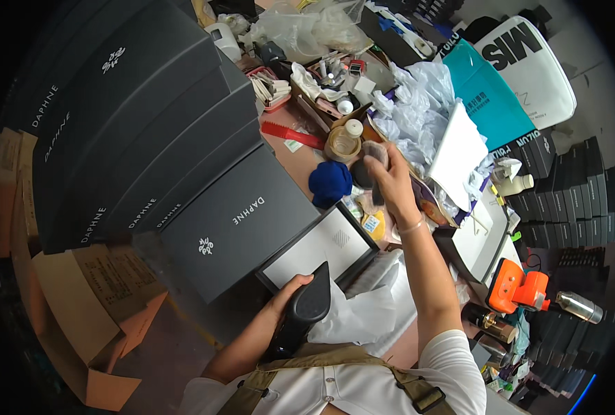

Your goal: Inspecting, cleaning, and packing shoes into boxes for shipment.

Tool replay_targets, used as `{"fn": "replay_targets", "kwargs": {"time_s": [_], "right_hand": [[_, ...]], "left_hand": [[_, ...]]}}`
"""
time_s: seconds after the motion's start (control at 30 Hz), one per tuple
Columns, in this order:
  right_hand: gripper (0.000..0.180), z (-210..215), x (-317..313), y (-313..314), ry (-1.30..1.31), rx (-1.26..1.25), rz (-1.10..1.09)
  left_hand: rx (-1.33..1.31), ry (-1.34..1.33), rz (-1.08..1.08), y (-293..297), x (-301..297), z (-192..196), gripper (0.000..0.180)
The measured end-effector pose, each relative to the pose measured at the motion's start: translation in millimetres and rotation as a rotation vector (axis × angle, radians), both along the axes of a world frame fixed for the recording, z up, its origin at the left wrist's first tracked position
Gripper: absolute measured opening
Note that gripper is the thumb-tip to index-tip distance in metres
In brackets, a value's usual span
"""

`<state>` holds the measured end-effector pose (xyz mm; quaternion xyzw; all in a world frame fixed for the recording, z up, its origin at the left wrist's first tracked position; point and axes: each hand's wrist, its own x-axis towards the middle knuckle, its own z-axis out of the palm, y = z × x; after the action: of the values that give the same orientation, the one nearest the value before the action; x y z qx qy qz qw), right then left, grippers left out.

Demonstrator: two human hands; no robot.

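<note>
The left hand (288, 294) grasps a black shoe (312, 302), unwrapped and unboxed; the right hand's (393, 178) fingers grip a fuzzy pad (376, 153). White wrapping (362, 312) lies loose (an open box or lid (307, 252) beside).

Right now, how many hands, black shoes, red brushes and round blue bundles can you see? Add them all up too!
Hands: 2 (left hand, right hand)
Black shoe: 1
Red brush: 1
Round blue bundle: 1
Total: 5

Left hand (282, 300) partly hidden behind black shoe (309, 304); print on far-right boxes (566, 183) illegibly small
</note>
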<state>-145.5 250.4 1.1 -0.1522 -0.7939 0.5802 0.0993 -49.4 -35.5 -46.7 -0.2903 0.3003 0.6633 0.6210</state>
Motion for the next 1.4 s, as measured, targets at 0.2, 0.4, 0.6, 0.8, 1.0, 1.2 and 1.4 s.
{"fn": "replay_targets", "kwargs": {"time_s": [0.2, 0.4, 0.6, 0.8, 1.0, 1.2, 1.4], "right_hand": [[0.025, -32.1, -60.0, 8.1, 0.203, 0.701, -0.068], [0.035, -52.1, -71.3, 9.4, 0.154, 0.91, -0.025], [0.039, -82.4, -78.2, 8.5, 0.29, 0.793, -0.111], [0.037, -63.8, -49.1, 26.5, 0.434, 0.614, -0.345], [0.034, -61.5, 8.0, 43.3, 0.596, -0.547, -0.882], [0.033, -54.9, -31.4, 17.1, 0.434, 0.424, -0.589], [0.036, -79.2, -59.2, -0.7, 0.314, 0.775, -0.145]], "left_hand": [[0.023, -0.07, 0.023, -3.8, -4.1, -19.0, 0.039], [0.088, -0.118, 0.057, -11.5, -5.4, -42.0, 0.037], [0.069, -0.08, 0.032, -5.6, -8.4, -23.1, 0.038], [-0.017, -0.042, 0.048, -11.0, -7.7, -9.6, 0.037], [0.065, -0.065, -0.007, -9.4, -1.9, -25.2, 0.037], [0.096, -0.065, 0.035, -17.9, 0.1, -23.2, 0.037], [0.056, -0.069, 0.138, -23.2, -3.8, -3.5, 0.041]]}}
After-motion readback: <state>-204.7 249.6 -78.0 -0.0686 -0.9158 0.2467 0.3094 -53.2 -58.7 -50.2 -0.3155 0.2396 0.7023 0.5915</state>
